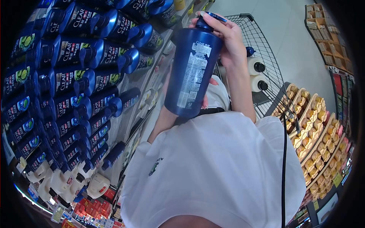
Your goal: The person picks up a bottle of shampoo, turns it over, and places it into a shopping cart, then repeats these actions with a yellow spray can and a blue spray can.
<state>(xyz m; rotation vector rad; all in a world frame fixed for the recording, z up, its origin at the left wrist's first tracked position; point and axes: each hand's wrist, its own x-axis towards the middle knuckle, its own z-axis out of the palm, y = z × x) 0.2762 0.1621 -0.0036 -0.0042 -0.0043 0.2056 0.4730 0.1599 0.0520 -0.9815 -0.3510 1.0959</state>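
Both my hands are closed on a large blue pump bottle point(194, 72), which is slightly tilted, pump upward, with its printed back label facing me. Up at the pump and neck, my right hand point(230, 38) has its thumb across the top. My left hand point(205, 102) is mostly hidden behind the bottle's lower body, with fingertips showing at its right edge. Close by on the left stand rows of similar blue CLEAR bottles point(68, 51).
Right of the bottle is a wire shopping cart point(272, 57) holding pale bottles with black caps point(255, 66) and a blue pump top point(250, 51). Gold-wrapped items in trays point(313, 125) stand at the right. White jugs point(62, 182) sit at lower left. A black cable point(284, 163) hangs over my shirt.
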